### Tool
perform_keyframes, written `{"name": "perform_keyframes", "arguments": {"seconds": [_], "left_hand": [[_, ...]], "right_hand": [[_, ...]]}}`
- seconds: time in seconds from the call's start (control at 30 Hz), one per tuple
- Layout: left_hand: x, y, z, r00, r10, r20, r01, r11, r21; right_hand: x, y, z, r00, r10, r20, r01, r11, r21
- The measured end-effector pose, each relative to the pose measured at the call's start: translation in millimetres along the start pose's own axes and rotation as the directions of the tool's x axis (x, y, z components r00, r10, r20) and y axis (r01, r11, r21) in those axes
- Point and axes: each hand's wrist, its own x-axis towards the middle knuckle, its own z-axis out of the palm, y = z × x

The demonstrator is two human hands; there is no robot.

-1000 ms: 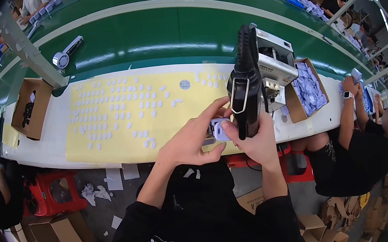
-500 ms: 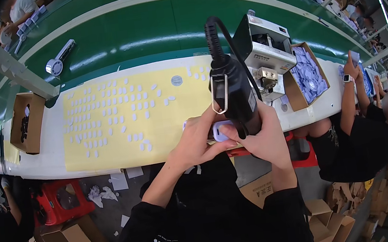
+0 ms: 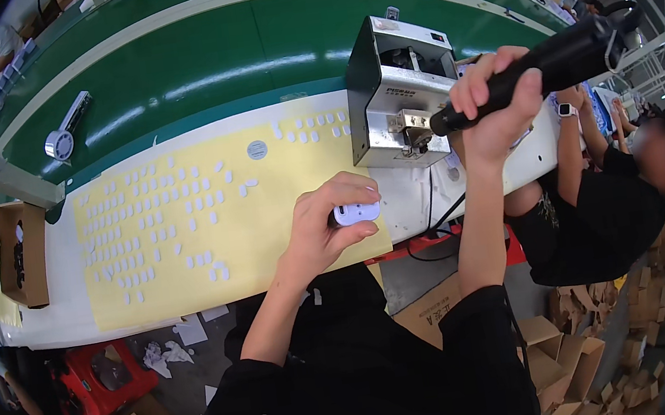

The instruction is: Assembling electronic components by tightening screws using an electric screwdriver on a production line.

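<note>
My left hand (image 3: 315, 231) grips a small pale lavender plastic housing (image 3: 357, 213) between fingers and thumb, just above the front of the yellow sheet (image 3: 259, 259). Raised to the right, my right hand (image 3: 496, 106) is wrapped round a black electric screwdriver (image 3: 557, 64). It lies tilted almost level, its nose pointing left at the front of a silver and black screw feeder (image 3: 392, 86). Whether the bit touches the feeder cannot be made out. Rows of small white oval pieces (image 3: 104, 229) lie on the yellow sheet, left of my hands.
A small white handheld fan (image 3: 60, 143) lies on the green conveyor at the back left. An open cardboard box (image 3: 31, 264) with dark parts stands at the table's left end. A co-worker (image 3: 618, 208) sits close on the right. The screwdriver's black cable hangs by the table edge.
My right hand has carried the screwdriver from upright over the lavender housing to the right, up to the feeder, tilting it. My left hand keeps the housing. The whole view has shifted slightly.
</note>
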Motion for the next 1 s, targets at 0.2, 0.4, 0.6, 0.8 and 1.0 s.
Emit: {"name": "perform_keyframes", "arguments": {"seconds": [0.2, 0.4, 0.6, 0.8, 1.0], "left_hand": [[1, -2, 0, 1.000, 0.018, 0.016, -0.018, 0.999, 0.032], [2, -3, 0, 1.000, 0.025, 0.006, -0.025, 0.999, 0.020], [2, -4, -4, 0.997, -0.075, -0.006, 0.075, 0.997, -0.018], [0, 0, -3, 0.982, -0.188, -0.008, 0.187, 0.981, -0.053], [3, 5, -3, 0.981, -0.192, 0.003, 0.192, 0.981, -0.040]], "right_hand": [[-5, 17, -1, 0.998, 0.053, -0.023, -0.057, 0.980, -0.193], [7, 24, -6, 0.988, 0.142, -0.053, -0.150, 0.968, -0.202], [-5, 17, -11, 0.969, 0.245, -0.018, -0.246, 0.966, -0.079], [-16, -39, 16, 0.960, 0.147, 0.237, -0.180, 0.976, 0.123], [-2, -75, 65, 0.868, -0.004, 0.497, -0.186, 0.925, 0.332]]}}
